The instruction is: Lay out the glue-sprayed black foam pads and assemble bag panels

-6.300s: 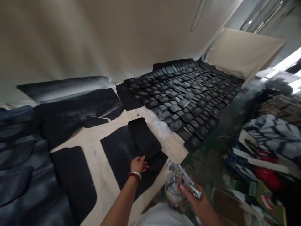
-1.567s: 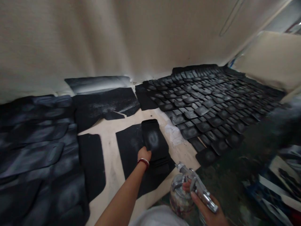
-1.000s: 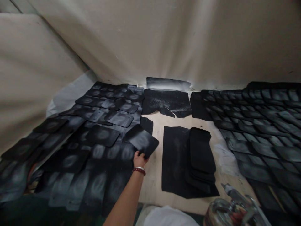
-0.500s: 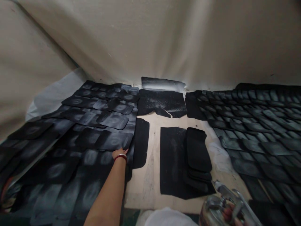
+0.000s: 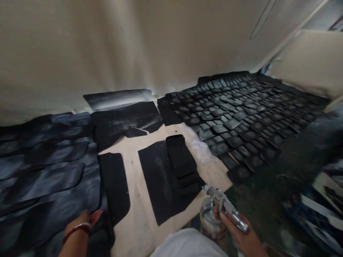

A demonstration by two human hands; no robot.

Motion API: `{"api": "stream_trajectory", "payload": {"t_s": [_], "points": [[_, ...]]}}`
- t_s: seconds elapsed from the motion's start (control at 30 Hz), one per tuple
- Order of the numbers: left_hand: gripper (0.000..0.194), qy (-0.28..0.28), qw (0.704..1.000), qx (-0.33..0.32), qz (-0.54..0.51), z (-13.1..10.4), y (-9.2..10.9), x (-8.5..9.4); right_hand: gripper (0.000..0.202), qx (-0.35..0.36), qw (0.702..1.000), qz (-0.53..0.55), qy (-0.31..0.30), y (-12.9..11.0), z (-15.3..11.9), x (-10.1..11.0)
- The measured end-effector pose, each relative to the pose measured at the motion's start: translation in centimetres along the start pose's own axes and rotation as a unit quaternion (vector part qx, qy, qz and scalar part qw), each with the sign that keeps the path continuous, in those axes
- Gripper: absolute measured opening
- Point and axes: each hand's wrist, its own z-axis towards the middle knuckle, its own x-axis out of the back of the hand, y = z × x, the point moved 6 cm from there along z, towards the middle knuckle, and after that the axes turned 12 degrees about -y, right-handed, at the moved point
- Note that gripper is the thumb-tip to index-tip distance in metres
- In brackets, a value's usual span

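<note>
My right hand [image 5: 235, 226] is wrapped round the handle of a metal spray gun [image 5: 226, 205], whose paint-stained cup [image 5: 211, 221] hangs below. The gun's nozzle points forward, near a stack of black panels [image 5: 182, 157] with rounded corners. At the lower left, my left hand [image 5: 82, 223], with a bracelet on its wrist, is at the near edge of a dark panel [image 5: 66, 200] bearing pale, hazy patches. Its fingers are partly spread and slightly blurred; nothing shows held in them. Overlapping dark panels [image 5: 56, 176] surround this hand.
A large black sheet [image 5: 155, 182] lies under the stack on the pale board [image 5: 142, 217]. Rows of overlapping panels [image 5: 241, 121] fill the right side. Behind hangs a beige curtain [image 5: 160, 43]. A blue crate [image 5: 308, 214] with various items stands at the lower right.
The view has swung to the right, bringing the far end of the right-hand rows and the crate into sight. My left hand stays by the panel edge; the spray gun shows more fully.
</note>
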Motion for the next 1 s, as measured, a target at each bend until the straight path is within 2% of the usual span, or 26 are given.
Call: {"api": "stream_trajectory", "payload": {"t_s": [0.07,0.13,0.17,0.2,0.27,0.37,0.43,0.5,0.57,0.73,1.0], "points": [[0.019,-0.057,0.993,0.066,0.081,0.7,-2.4,-3.2,0.031,-0.005,0.999,0.052,0.009,1.2,0.6,0.3],[0.012,-0.119,0.978,0.060,0.158,0.0,-5.0,-7.7,0.037,-0.013,0.995,0.096,0.015,2.4,1.0,0.4],[0.009,-0.156,0.970,0.033,0.184,-1.0,-6.2,-10.5,0.038,-0.017,0.994,0.108,0.014,2.9,1.1,0.4],[0.008,-0.219,0.954,0.012,0.204,-2.5,-7.6,-13.7,0.038,-0.022,0.994,0.111,0.009,3.2,1.2,0.3],[0.013,-0.326,0.917,-0.006,0.230,-6.2,-10.3,-19.8,0.036,-0.027,0.994,0.104,0.007,3.4,1.4,0.2],[0.012,-0.405,0.875,-0.053,0.260,-11.2,-12.4,-27.1,0.037,-0.022,0.995,0.097,0.001,2.9,1.7,-0.1],[0.011,-0.416,0.851,-0.068,0.311,-12.9,-13.1,-30.1,0.038,-0.015,0.995,0.098,-0.006,2.5,2.0,-0.2],[0.013,-0.410,0.836,-0.072,0.357,-13.4,-13.4,-31.8,0.037,-0.003,0.996,0.092,-0.010,2.2,2.3,-0.2],[0.014,-0.404,0.830,-0.075,0.379,-13.2,-13.5,-32.6,0.036,0.013,0.996,0.087,0.004,2.0,2.6,0.1],[0.018,-0.375,0.835,-0.091,0.393,-12.1,-13.6,-33.0,0.038,0.000,0.995,0.087,0.041,2.2,2.5,0.9],[0.017,-0.411,0.836,-0.078,0.356,-11.7,-13.9,-33.4,0.039,-0.032,0.996,0.086,-0.016,2.2,2.9,-0.4]]}}
